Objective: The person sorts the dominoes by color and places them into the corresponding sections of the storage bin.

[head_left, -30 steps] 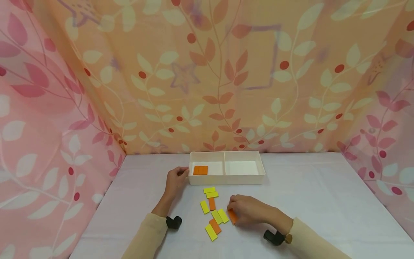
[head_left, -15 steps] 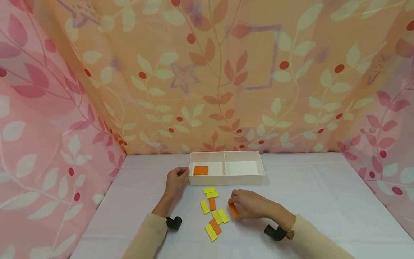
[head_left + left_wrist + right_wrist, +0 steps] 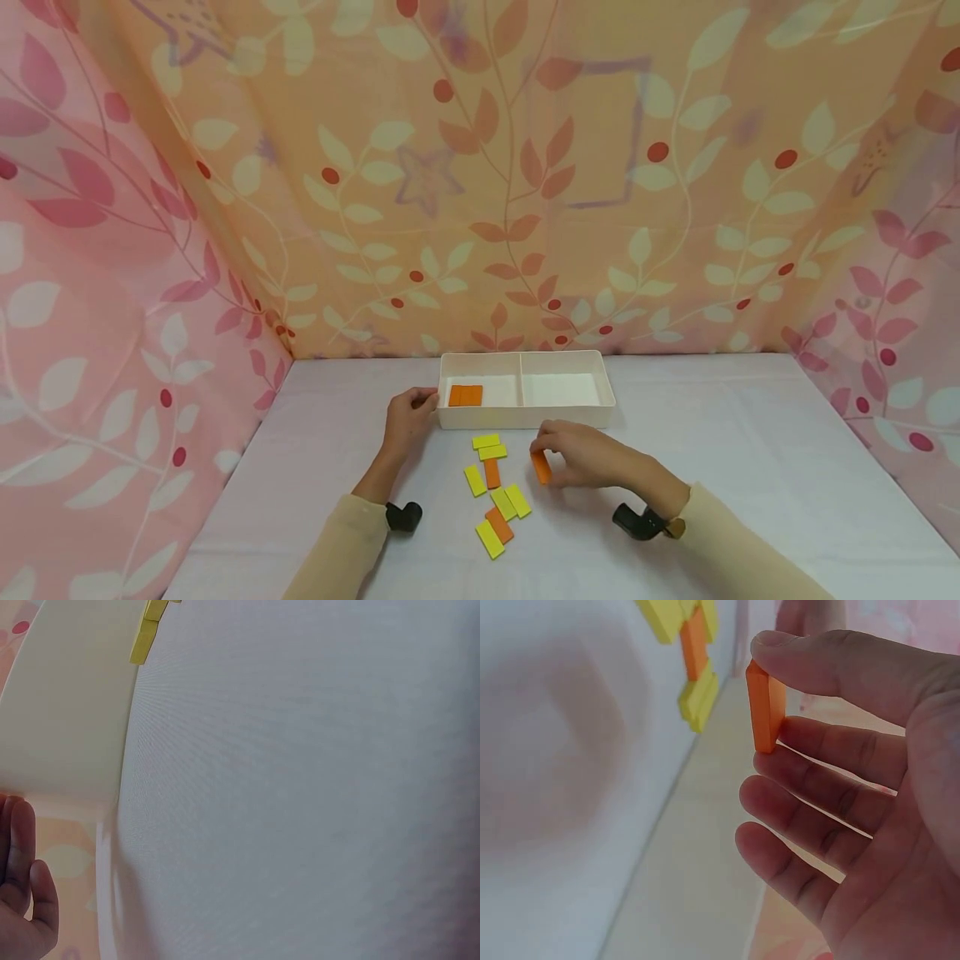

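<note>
My right hand [image 3: 588, 454] pinches an orange tile [image 3: 542, 468], held on edge above the white table. In the right wrist view, the thumb presses one end of this orange tile [image 3: 762, 709] and fingertips meet the other; the remaining fingers spread below. The left hand [image 3: 408, 423] touches the left end of a white two-compartment box [image 3: 525, 417]. Its fingertips sit right at the box corner in the left wrist view. Orange tiles [image 3: 466, 396] lie side by side in the box's left compartment; the right compartment holds nothing.
Several yellow tiles [image 3: 490, 539] lie loosely in front of the box. Among them are an orange tile [image 3: 491, 473] and another, lower orange tile [image 3: 500, 525]. A patterned curtain [image 3: 480, 250] hangs behind the table [image 3: 712, 442].
My right hand has lifted the orange tile and moved it forward, towards the box. The left hand stays at the box's end, and the tiles on the table have not moved.
</note>
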The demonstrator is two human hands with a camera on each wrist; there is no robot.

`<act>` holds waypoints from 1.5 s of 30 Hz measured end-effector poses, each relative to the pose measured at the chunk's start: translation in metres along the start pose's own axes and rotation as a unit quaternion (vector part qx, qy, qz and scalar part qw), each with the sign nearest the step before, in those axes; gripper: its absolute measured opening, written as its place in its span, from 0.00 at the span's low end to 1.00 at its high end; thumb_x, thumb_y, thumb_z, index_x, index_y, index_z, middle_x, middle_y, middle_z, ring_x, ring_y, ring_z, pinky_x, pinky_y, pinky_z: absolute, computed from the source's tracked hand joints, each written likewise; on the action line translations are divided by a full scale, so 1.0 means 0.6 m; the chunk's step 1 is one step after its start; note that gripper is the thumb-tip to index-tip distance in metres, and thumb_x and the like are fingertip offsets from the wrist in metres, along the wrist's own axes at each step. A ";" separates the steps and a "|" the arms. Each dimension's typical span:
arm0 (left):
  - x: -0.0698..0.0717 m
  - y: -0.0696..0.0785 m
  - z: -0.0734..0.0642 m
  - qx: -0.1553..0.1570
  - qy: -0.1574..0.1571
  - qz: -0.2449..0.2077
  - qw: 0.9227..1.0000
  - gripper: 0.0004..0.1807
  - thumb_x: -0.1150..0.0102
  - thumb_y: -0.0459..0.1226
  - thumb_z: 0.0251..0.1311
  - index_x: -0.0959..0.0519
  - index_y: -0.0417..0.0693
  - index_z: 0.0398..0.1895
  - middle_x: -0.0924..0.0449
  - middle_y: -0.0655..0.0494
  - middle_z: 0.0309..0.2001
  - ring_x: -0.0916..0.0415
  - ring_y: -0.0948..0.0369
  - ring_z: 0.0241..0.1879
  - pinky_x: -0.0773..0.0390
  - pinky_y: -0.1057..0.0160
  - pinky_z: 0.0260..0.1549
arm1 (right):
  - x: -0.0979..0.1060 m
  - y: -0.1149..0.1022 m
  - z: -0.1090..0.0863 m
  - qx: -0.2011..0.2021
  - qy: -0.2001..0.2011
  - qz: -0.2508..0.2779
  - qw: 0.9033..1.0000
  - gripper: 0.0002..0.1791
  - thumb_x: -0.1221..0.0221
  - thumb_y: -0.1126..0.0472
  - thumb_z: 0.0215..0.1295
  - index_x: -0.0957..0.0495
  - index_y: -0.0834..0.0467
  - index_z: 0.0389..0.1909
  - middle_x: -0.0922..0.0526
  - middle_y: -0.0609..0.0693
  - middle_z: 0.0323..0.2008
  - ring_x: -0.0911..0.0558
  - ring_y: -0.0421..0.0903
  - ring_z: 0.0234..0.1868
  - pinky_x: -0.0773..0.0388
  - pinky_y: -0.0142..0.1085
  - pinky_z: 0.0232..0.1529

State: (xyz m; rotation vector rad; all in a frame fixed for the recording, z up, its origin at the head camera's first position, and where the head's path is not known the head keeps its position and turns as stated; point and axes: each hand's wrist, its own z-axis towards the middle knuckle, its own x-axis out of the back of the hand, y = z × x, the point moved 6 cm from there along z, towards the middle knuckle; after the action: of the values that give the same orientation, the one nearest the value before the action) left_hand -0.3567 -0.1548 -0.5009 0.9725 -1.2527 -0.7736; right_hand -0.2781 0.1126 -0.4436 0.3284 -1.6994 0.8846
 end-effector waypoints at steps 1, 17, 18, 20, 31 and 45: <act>0.000 0.000 0.000 0.001 0.000 0.000 1.000 0.14 0.42 0.39 0.66 0.18 0.39 0.48 0.17 0.45 0.45 0.24 0.56 0.41 0.20 0.64 0.43 | 0.004 0.000 0.001 0.002 0.005 -0.001 1.000 0.20 0.30 0.55 0.54 0.18 0.54 0.49 0.22 0.42 0.43 0.22 0.45 0.45 0.21 0.36 0.49; 0.001 -0.006 0.002 0.013 -0.001 0.000 1.000 0.14 0.42 0.40 0.65 0.18 0.41 0.48 0.17 0.47 0.45 0.24 0.55 0.42 0.19 0.61 0.46 | 0.065 -0.004 0.027 -0.002 0.038 -0.009 0.999 0.21 0.29 0.54 0.53 0.18 0.55 0.48 0.22 0.43 0.42 0.22 0.42 0.44 0.20 0.38 0.48; 0.001 -0.007 0.002 0.013 -0.002 0.000 1.000 0.14 0.42 0.40 0.65 0.18 0.41 0.48 0.17 0.46 0.45 0.24 0.55 0.42 0.19 0.61 0.46 | 0.069 -0.003 0.030 -0.003 0.037 -0.007 0.999 0.22 0.29 0.54 0.53 0.18 0.56 0.48 0.22 0.44 0.42 0.22 0.43 0.43 0.20 0.38 0.48; 0.001 -0.006 0.001 0.011 -0.003 0.000 1.000 0.15 0.42 0.40 0.65 0.18 0.40 0.48 0.17 0.46 0.46 0.24 0.55 0.42 0.19 0.61 0.46 | 0.075 -0.002 0.037 -0.007 0.037 -0.006 0.999 0.22 0.29 0.54 0.53 0.18 0.56 0.49 0.22 0.44 0.42 0.22 0.43 0.43 0.20 0.38 0.48; 0.002 -0.001 -0.001 -0.008 0.000 0.006 1.000 0.15 0.43 0.39 0.66 0.18 0.37 0.47 0.17 0.43 0.44 0.23 0.55 0.41 0.20 0.66 0.42 | 0.101 0.002 0.074 0.009 0.044 -0.009 0.999 0.21 0.30 0.54 0.54 0.19 0.57 0.49 0.22 0.47 0.43 0.21 0.47 0.45 0.21 0.39 0.48; 0.001 0.002 0.003 -0.016 0.005 0.001 1.000 0.13 0.41 0.38 0.65 0.17 0.37 0.46 0.16 0.43 0.42 0.23 0.56 0.39 0.22 0.70 0.37 | 0.106 0.028 0.136 -0.014 0.048 0.010 0.999 0.20 0.30 0.54 0.54 0.18 0.57 0.47 0.22 0.49 0.43 0.21 0.51 0.45 0.23 0.37 0.46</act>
State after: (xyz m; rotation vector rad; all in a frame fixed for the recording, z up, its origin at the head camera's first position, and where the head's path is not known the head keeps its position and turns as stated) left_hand -0.3586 -0.1551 -0.4998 0.9476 -1.2298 -0.7834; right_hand -0.3671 0.0807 -0.3982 0.2459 -1.6270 0.8762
